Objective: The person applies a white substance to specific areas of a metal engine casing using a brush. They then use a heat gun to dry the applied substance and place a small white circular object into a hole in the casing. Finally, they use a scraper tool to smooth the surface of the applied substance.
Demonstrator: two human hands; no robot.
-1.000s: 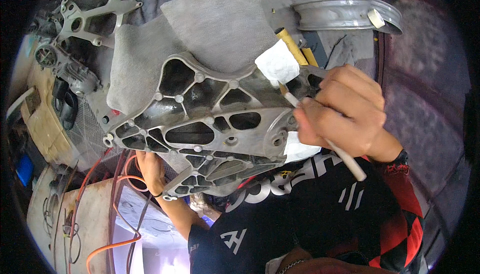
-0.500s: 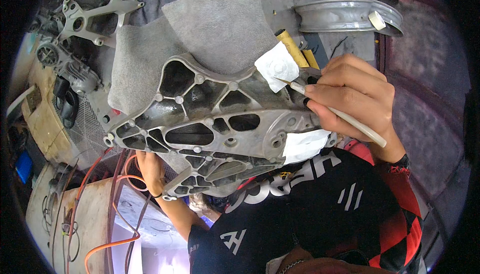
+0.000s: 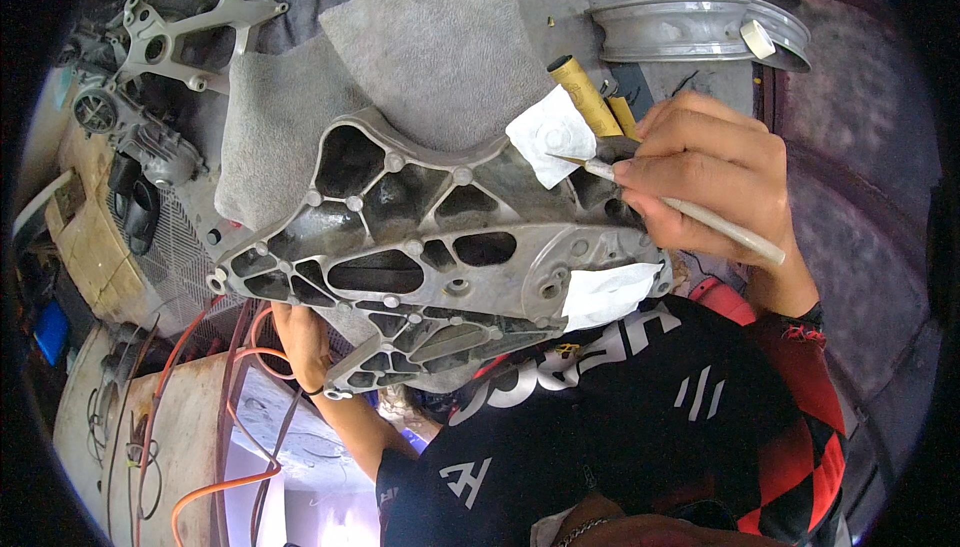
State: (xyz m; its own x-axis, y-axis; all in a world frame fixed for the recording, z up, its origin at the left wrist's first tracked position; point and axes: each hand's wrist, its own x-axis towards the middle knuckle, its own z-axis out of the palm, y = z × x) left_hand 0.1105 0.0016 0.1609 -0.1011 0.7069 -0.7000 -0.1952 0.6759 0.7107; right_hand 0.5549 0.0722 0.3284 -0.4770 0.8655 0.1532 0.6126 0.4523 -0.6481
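A large ribbed grey metal casting (image 3: 490, 212), like a motorcycle part, lies across the space before my body. White masking tape patches cover two spots at its right end: the upper patch (image 3: 552, 137) shows a round raised outline, the lower patch (image 3: 610, 295) lies near my shirt. My right hand (image 3: 712, 172) is closed in a pen grip on a slim craft knife (image 3: 725, 230) with a pale handle. Its thin tip meets the upper patch. Against the casting's lower left edge, my left hand (image 3: 303, 339) grips from beneath; most of its fingers are hidden behind the metal.
Grey towels (image 3: 430, 47) lie under and beyond the casting. Silver wheel rims (image 3: 700, 32) with a tape roll (image 3: 757, 40) on them are far right. A yellow tube (image 3: 585, 95) stands behind the patch. Engine parts (image 3: 150, 137) and orange hoses (image 3: 225, 482) are at left.
My right hand has moved slightly up, and the knife handle's rear end has swung upward. The blade tip has shifted a little left on the upper patch. My left hand stays in place.
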